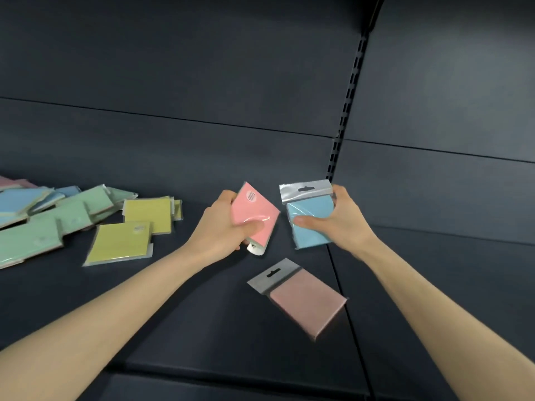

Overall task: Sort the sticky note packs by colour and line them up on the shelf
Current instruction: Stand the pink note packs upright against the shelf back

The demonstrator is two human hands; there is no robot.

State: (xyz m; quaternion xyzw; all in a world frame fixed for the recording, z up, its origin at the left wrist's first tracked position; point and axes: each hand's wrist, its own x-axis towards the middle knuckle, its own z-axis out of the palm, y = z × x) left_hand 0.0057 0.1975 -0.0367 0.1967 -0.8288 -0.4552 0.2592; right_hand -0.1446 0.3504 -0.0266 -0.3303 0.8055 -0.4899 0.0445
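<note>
Left hand (228,227) grips pink pack (254,217) tilted, right hand (338,219) grips blue pack (311,218) upright, both above shelf (202,299); loose pink pack (304,296) lies diagonal just below, between both hands, unsorted pile (72,218) far left.

Dark back panel (202,68), slotted upright (348,94).

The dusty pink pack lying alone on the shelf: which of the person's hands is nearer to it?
Left, narrowly. The left hand, holding a pink pack, is up-left of the dusty pink pack; the right hand, holding a blue pack, is further up.
</note>
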